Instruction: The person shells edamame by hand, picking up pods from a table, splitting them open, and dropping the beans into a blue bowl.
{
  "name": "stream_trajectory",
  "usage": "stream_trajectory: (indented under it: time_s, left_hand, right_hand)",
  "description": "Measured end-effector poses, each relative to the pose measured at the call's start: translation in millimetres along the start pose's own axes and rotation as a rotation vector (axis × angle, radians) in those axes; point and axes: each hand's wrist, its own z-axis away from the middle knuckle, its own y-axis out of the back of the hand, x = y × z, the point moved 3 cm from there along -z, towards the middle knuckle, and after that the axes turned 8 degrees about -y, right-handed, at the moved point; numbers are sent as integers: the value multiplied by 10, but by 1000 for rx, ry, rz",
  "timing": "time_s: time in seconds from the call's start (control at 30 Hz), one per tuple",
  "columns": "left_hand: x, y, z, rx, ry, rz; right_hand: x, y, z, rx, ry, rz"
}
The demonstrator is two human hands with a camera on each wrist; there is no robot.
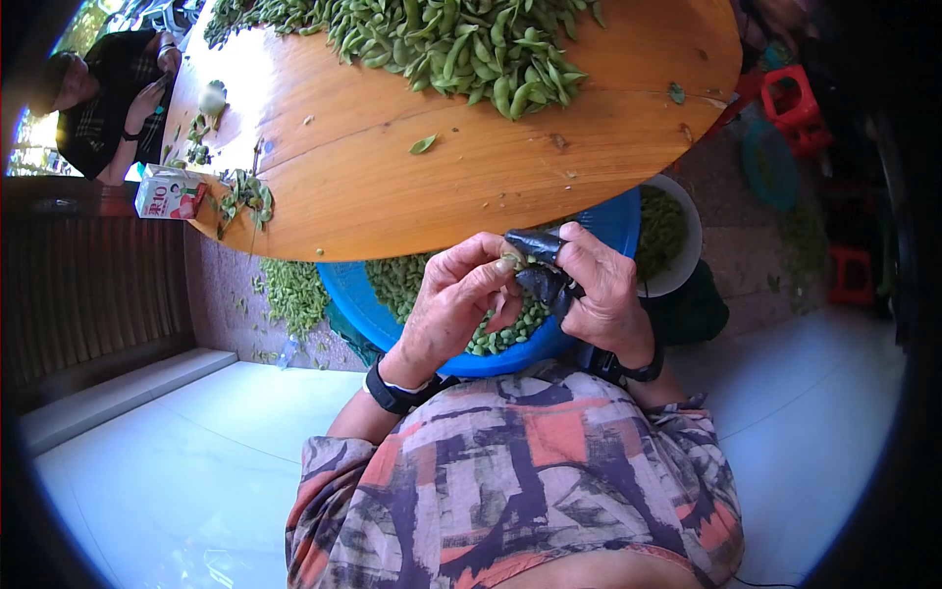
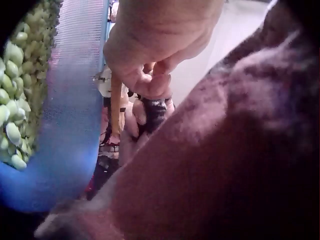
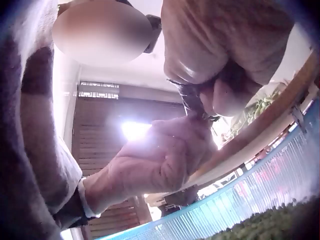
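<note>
Over a blue basin [image 1: 343, 299] holding shelled green soybeans [image 1: 496, 339], both hands meet at a small soybean pod [image 1: 514, 261], mostly hidden by the fingers. My left hand [image 1: 453, 294] pinches it between thumb and fingers. The right hand [image 1: 603, 294] grips its other side, with black covers [image 1: 535, 243] on thumb and finger. Close up in the left wrist view, my left hand [image 2: 160, 40] has its fingertips bent down near the black cover [image 2: 154, 112]. From the right wrist, the left hand [image 3: 155, 157] shows fingertip to fingertip with the right hand [image 3: 225, 45].
A wooden table [image 1: 363, 187] bears a large heap of soybean pods [image 1: 461, 49], scraps and a drink carton [image 1: 167, 193]. Behind the basin's right side stands a white bucket [image 1: 677, 236]. Discarded pods [image 1: 294, 294] lie on the floor at left. A person [image 1: 113, 98] sits across; a red stool [image 1: 795, 110] stands right.
</note>
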Motion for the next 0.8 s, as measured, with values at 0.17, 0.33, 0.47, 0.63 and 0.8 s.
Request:
stream_trajectory:
  time_s: [0.17, 0.33, 0.47, 0.63, 0.8]
  left_hand:
    - [-23, -12, 62, 113, -79, -200]
    - [-136, 54, 34, 119, -119, -107]
    - [-48, -87, 42, 37, -51, -173]
    - [101, -49, 68, -548, -228, -1214]
    - [563, -390, -181, -739, -214, -1330]
  right_hand:
    - [-25, -65, -13, -23, -81, -91]
    - [27, -148, 50, 23, -160, -102]
    - [57, -11, 46, 64, -350, -272]
    - [328, 615, 382, 203, -626, -438]
    - [970, 1508, 773, 196, -822, 215]
